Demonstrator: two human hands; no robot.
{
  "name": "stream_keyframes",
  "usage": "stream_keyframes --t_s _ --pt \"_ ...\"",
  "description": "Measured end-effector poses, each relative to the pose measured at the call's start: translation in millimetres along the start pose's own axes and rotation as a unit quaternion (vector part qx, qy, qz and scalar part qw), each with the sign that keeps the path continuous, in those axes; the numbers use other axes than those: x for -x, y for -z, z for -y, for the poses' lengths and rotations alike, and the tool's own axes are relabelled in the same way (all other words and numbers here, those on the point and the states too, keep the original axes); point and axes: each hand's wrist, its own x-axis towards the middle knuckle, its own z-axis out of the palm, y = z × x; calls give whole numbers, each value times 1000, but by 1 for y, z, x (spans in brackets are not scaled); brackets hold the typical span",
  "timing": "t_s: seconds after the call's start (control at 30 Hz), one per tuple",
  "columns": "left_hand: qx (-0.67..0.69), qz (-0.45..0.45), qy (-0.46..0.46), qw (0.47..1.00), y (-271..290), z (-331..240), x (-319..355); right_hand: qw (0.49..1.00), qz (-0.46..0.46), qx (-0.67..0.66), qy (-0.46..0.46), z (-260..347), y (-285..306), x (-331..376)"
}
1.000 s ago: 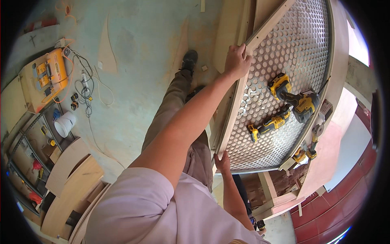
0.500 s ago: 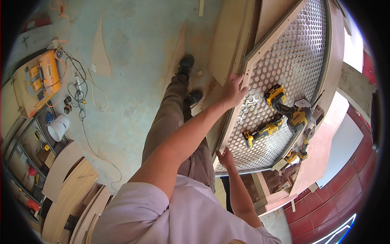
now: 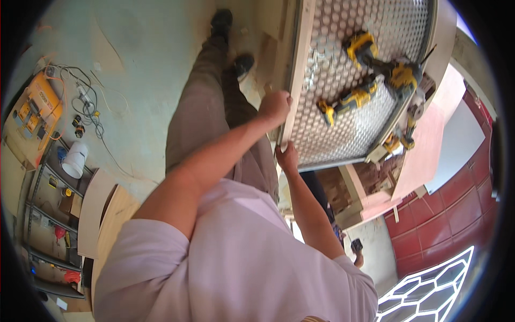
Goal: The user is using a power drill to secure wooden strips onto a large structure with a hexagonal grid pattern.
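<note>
A perforated metal sheet (image 3: 332,140) lies inside a wooden frame (image 3: 294,80) on my right. My left hand (image 3: 275,110) is closed at the frame's near side edge, its knuckles against the strip. My right hand (image 3: 288,158) grips the lower corner of the same frame, thumb along the edge; the fingers underneath are partly hidden. On the sheet rest a large yellow-and-black cordless power tool (image 3: 401,75) and a slimmer yellow-and-black cordless tool (image 3: 354,99), both apart from my hands.
Further yellow-and-black tools (image 3: 399,140) sit beyond the sheet's edge. Cables (image 3: 91,115), a yellow case (image 3: 40,107) and a white bucket (image 3: 75,159) are at left, near shelving (image 3: 51,225). Curved boards (image 3: 94,212) lean there. Another person's leg (image 3: 317,193) shows behind my right arm.
My view has shifted, and the tools and sheet appear higher. My left hand has come down the frame edge, closer to my right hand, which stays at the corner.
</note>
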Motion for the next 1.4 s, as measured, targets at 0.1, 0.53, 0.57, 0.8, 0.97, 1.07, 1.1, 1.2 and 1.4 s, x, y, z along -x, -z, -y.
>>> stream_keyframes --t_s 0.1,0.53,0.57,0.8,0.97,1.07,1.1,1.2,1.4 --pt "-18 26 27 999 -2 0 -2 1000 5 -8 -27 -18 -11 14" --pt "-105 35 10 994 -5 -7 -4 999 2 -13 -49 -25 -16 20" --pt "-109 30 23 993 -5 -6 -6 999 17 -6 -48 -24 -15 17" --pt "-109 85 28 990 12 -7 -9 991 112 41 -63 -2 36 13" --pt "-206 104 -43 972 60 -20 -27 959 -122 -250 56 68 147 -40" --pt "-178 91 -24 980 76 -34 -35 837 -410 -348 101 116 217 -110" --pt "-153 89 -1 984 79 -44 -37 773 -514 -352 120 127 234 -135" --pt "-72 86 21 994 92 -58 -53 745 -489 -407 197 137 279 -194" --pt "-79 38 24 996 114 -111 -95 750 -385 -509 171 111 282 -170"
